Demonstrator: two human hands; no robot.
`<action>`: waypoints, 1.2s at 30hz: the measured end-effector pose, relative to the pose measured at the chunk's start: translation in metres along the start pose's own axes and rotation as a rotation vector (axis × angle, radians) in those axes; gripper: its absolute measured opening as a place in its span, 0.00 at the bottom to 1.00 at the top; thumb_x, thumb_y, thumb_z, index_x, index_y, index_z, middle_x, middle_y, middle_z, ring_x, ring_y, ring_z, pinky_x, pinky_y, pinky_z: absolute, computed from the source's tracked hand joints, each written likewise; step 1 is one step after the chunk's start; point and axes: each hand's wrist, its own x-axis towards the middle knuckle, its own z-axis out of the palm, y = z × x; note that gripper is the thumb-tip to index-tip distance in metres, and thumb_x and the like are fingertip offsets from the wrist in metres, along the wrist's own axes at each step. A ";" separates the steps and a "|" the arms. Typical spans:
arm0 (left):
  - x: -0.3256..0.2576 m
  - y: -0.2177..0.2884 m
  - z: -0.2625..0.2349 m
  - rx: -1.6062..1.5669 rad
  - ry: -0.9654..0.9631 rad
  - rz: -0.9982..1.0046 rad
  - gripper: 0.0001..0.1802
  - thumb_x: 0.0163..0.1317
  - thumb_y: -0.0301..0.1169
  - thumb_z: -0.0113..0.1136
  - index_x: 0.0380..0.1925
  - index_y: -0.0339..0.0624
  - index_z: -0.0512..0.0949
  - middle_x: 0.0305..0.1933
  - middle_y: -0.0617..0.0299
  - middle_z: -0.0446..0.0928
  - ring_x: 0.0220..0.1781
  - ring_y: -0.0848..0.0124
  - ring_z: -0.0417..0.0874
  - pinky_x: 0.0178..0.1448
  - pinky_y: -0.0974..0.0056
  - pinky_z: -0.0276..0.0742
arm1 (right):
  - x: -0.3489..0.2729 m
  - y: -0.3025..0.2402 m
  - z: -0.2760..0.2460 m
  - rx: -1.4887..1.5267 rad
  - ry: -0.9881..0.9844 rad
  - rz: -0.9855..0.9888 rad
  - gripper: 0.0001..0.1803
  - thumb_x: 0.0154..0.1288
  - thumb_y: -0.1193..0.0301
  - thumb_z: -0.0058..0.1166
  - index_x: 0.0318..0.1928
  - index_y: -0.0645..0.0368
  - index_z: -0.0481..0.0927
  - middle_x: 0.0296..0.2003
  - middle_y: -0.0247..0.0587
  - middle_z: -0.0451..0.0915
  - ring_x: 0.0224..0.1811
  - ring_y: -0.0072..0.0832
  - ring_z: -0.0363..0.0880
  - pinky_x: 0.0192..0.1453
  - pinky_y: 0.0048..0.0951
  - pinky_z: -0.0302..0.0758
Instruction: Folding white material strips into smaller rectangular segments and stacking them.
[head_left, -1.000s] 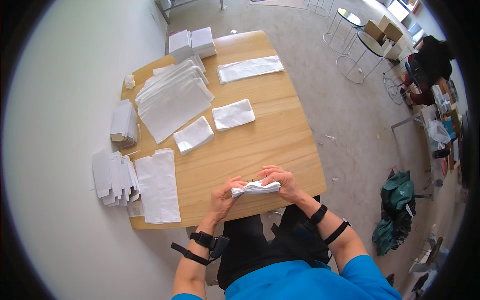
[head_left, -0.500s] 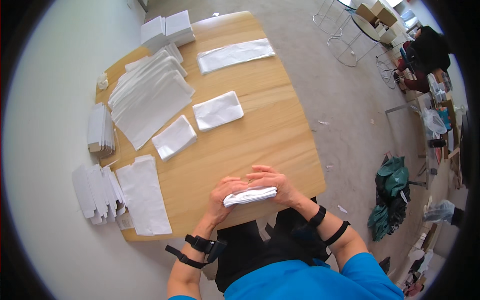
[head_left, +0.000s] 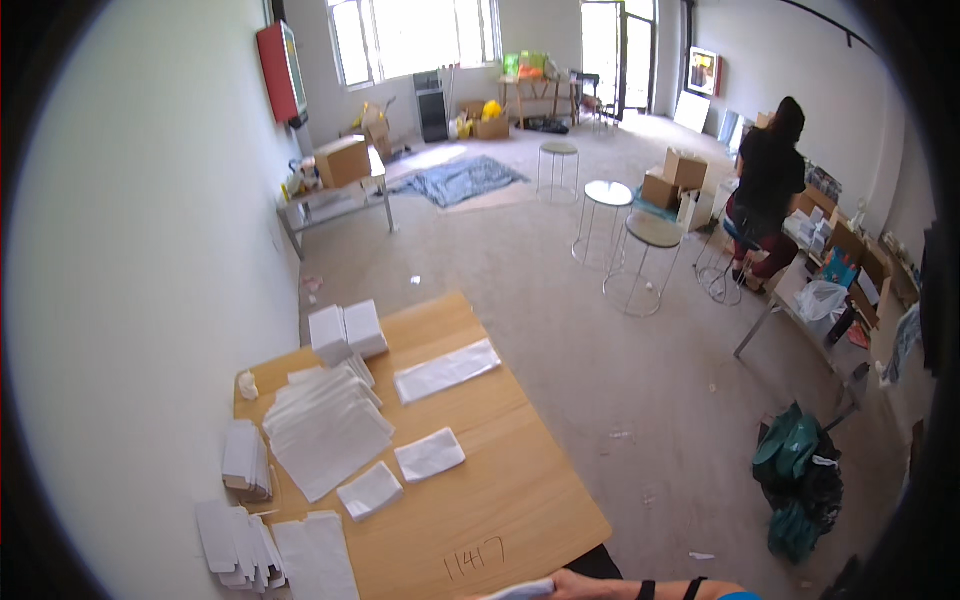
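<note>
At the frame's bottom edge, hand [head_left: 590,587] on white packet [head_left: 520,591].

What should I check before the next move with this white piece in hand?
1. Both hands in view: not ok. Only the right hand shows, at the lower edge; the left is out of frame.
2. Grip on the white folded piece: cannot tell. Only its tip shows beside the hand.
3. Room on the wooden table near the front edge: ok. Bare wood shows there.
4. Large stack of white sheets: ok. It is fanned but lies fully on the table.
5. Other person: ok. They are far across the room, well away from the table.
</note>
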 end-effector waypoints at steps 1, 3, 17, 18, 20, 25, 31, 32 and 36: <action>-0.012 -0.002 0.006 0.040 0.021 -0.054 0.13 0.59 0.34 0.65 0.39 0.37 0.82 0.31 0.65 0.81 0.32 0.77 0.76 0.38 0.68 0.76 | -0.017 -0.022 0.005 0.073 -0.036 0.027 0.19 0.59 0.71 0.62 0.52 0.60 0.79 0.39 0.33 0.82 0.42 0.19 0.75 0.47 0.27 0.74; -0.026 -0.036 0.023 -0.126 -0.022 0.037 0.13 0.57 0.34 0.67 0.38 0.37 0.83 0.30 0.67 0.80 0.32 0.79 0.76 0.37 0.68 0.75 | -0.042 -0.027 0.019 0.073 -0.025 -0.050 0.18 0.59 0.70 0.61 0.49 0.62 0.80 0.39 0.32 0.82 0.41 0.18 0.75 0.46 0.26 0.74; -0.113 -0.014 0.082 -0.445 -0.230 0.076 0.19 0.65 0.38 0.58 0.48 0.34 0.77 0.37 0.63 0.80 0.35 0.78 0.78 0.40 0.71 0.76 | -0.134 0.029 0.050 0.474 0.145 0.083 0.13 0.67 0.73 0.53 0.48 0.68 0.78 0.40 0.36 0.80 0.40 0.23 0.77 0.44 0.26 0.77; -0.122 -0.012 0.084 -0.430 -0.258 0.046 0.20 0.67 0.42 0.55 0.47 0.35 0.77 0.35 0.65 0.79 0.35 0.80 0.76 0.38 0.72 0.75 | -0.144 0.023 0.053 0.470 0.125 0.052 0.12 0.67 0.73 0.53 0.47 0.67 0.79 0.40 0.35 0.80 0.40 0.22 0.77 0.44 0.26 0.77; -0.135 -0.013 0.084 -0.392 -0.258 0.108 0.20 0.67 0.42 0.55 0.47 0.36 0.77 0.35 0.66 0.78 0.35 0.80 0.76 0.37 0.73 0.74 | -0.143 0.025 0.053 0.418 0.075 0.025 0.12 0.67 0.72 0.54 0.47 0.67 0.79 0.39 0.35 0.80 0.40 0.21 0.77 0.43 0.26 0.77; -0.153 -0.020 0.091 -0.246 -0.266 0.122 0.19 0.67 0.41 0.55 0.47 0.36 0.78 0.38 0.67 0.78 0.37 0.79 0.75 0.39 0.70 0.74 | -0.164 0.008 0.067 0.324 0.019 -0.025 0.15 0.67 0.70 0.55 0.48 0.68 0.78 0.40 0.34 0.80 0.41 0.20 0.76 0.44 0.25 0.76; -0.157 -0.021 0.115 -0.162 -0.218 0.239 0.17 0.68 0.38 0.53 0.43 0.34 0.78 0.36 0.68 0.77 0.37 0.77 0.73 0.40 0.67 0.73 | -0.183 0.016 0.071 0.242 0.103 -0.105 0.16 0.67 0.68 0.54 0.49 0.66 0.78 0.40 0.34 0.80 0.40 0.22 0.76 0.46 0.26 0.75; -0.160 -0.018 0.117 -0.143 -0.203 0.237 0.16 0.68 0.38 0.53 0.43 0.34 0.78 0.36 0.68 0.77 0.37 0.77 0.73 0.40 0.67 0.73 | -0.191 0.003 0.072 0.215 0.098 -0.098 0.16 0.67 0.68 0.55 0.49 0.66 0.78 0.40 0.34 0.80 0.40 0.22 0.76 0.46 0.26 0.75; -0.164 -0.006 0.125 -0.069 -0.173 0.238 0.16 0.68 0.37 0.52 0.42 0.34 0.78 0.36 0.68 0.76 0.37 0.77 0.72 0.40 0.67 0.73 | -0.200 0.011 0.076 0.461 0.051 -0.188 0.18 0.65 0.66 0.57 0.51 0.64 0.77 0.41 0.35 0.80 0.41 0.23 0.77 0.46 0.27 0.75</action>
